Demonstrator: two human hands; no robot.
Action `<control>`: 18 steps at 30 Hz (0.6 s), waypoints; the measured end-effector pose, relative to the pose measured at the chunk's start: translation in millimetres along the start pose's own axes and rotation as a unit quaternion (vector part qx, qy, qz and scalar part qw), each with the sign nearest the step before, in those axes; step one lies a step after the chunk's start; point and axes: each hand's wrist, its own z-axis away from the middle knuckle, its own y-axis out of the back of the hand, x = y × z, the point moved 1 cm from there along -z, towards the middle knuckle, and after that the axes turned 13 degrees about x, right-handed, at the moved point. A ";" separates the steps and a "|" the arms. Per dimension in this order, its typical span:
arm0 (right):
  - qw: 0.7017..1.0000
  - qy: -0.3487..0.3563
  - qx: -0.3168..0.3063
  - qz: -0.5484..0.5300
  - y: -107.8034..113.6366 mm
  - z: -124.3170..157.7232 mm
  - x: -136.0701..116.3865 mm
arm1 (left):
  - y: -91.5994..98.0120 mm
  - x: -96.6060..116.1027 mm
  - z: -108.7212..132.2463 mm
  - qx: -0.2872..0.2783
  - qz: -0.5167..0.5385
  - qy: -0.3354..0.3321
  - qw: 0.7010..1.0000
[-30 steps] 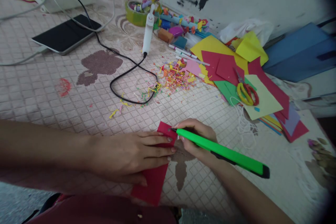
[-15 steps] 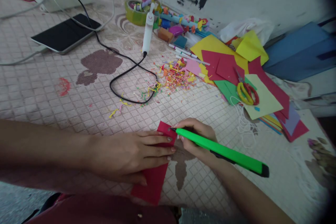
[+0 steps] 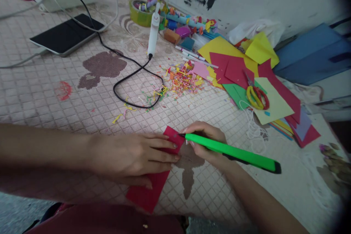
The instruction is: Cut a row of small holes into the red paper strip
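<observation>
My left hand [image 3: 128, 157] lies flat with its fingers stretched out, pressing a strip of red craft sheet [image 3: 156, 190] on the tablecloth; part of the strip is hidden under it. My right hand [image 3: 205, 139] is closed round the front end of a long bright green utility knife [image 3: 233, 150] with a black end cap. The knife's thin dark tip touches the strip near its far right edge, just beyond my left fingertips. A small grey mark shows on the strip beside the tip.
Yellow-and-red scissors [image 3: 257, 97] lie on coloured sheets [image 3: 233, 69] at the right, near white string [image 3: 252, 128]. Small coloured scraps [image 3: 183, 80] lie beyond my hands, close to a white pen-shaped tool [image 3: 153, 36] with a black cord. A dark tablet [image 3: 67, 33] rests at the left.
The strip has turned slightly, its near end swinging left. My left hand has shifted a little left with it, while the knife tip stays close to the same edge.
</observation>
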 end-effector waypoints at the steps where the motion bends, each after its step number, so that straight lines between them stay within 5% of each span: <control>1: 1.000 -0.002 0.000 0.001 0.3 -0.1 0.8 | 0.1 -0.8 -0.1 0.001 0.002 -0.001 1.000; 18: 0.998 -0.005 -0.048 -0.032 2.9 -0.8 9.2 | 3.5 -2.7 -1.2 -0.008 0.035 0.021 0.999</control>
